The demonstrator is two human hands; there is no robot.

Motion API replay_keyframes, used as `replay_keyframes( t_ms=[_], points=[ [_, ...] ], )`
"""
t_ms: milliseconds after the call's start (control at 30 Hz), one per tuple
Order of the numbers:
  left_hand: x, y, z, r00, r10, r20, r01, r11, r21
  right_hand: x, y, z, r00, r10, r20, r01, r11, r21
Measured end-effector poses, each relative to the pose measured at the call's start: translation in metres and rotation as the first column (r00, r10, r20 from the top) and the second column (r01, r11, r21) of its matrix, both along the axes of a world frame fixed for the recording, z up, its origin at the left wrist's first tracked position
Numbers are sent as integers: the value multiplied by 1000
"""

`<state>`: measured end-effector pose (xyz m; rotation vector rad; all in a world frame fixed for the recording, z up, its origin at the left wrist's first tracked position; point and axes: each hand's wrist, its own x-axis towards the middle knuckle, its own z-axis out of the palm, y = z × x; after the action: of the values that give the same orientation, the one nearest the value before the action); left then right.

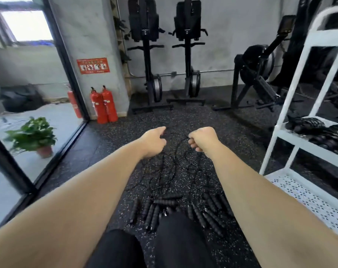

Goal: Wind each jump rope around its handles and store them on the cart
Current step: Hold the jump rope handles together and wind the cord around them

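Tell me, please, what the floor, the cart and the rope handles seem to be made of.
Floor: likely rubber, matte black with pale flecks. Cart: painted metal by the look, smooth white, with tubular posts and a punched shelf. Handles: black, matte and ribbed; probably foam or rubber grips, though I cannot tell which.

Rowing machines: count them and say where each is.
3: left upright rower and right upright rower at the back wall; third rower down, further right. Cart may hide more.
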<state>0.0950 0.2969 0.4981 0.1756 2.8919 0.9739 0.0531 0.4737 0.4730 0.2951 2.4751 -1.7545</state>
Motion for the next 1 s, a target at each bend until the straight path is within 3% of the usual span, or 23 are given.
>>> replay_keyframes(
  t_ms=[533, 1000],
  points=[
    [-106, -134, -182, 921, 238, 309, -262, 965, 36, -107, -116, -171, 960, 175, 218, -182, 983, 9],
    [-166, -172, -391, 753, 354, 554, -420, 907, -9, -185, -161, -356, 946, 115, 302, -124, 992, 12]
  ],
)
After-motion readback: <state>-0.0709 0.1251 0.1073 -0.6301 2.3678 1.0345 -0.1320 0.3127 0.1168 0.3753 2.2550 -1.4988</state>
